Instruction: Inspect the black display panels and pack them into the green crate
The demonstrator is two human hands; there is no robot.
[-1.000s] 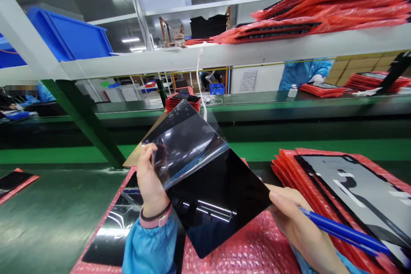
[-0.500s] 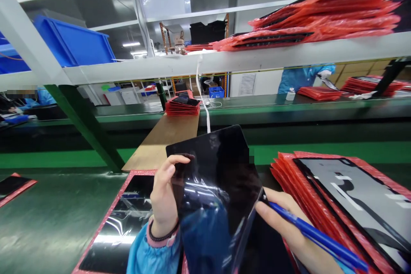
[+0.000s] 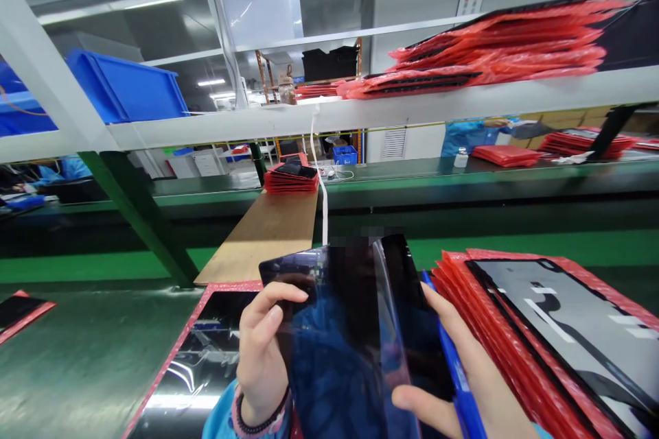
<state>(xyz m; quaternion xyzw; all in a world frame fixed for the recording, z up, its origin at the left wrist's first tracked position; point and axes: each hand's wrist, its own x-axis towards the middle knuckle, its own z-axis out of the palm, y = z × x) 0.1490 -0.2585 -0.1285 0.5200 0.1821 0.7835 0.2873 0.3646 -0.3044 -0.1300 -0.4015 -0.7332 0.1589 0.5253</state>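
Note:
A glossy black screen panel (image 3: 340, 329) is held up in front of me, tilted, with clear film (image 3: 388, 315) peeling or creased along its right part. My left hand (image 3: 265, 343) grips its left edge, fingers on the front face. At the right side, my right hand (image 3: 458, 357) has its thumb on the film and its index finger along the panel's edge. A blue pen (image 3: 458, 384) is tucked in that same hand. Behind my left hand, another black panel (image 3: 200, 357) lies on red bubble wrap.
To my right, a stack of red bubble-wrap sheets (image 3: 484, 329) carries a grey-backed panel (image 3: 561, 309). Above runs a white shelf (image 3: 231, 122) with more red-wrapped panels (image 3: 504, 48) and a blue bin (image 3: 128, 89). A wooden board (image 3: 262, 233) spans toward the far bench, where a person in blue (image 3: 460, 137) works.
The panel has tipped and lowered slightly. My right hand has shifted from its pinch at the right edge, its thumb now on the face, and the pen points more upright.

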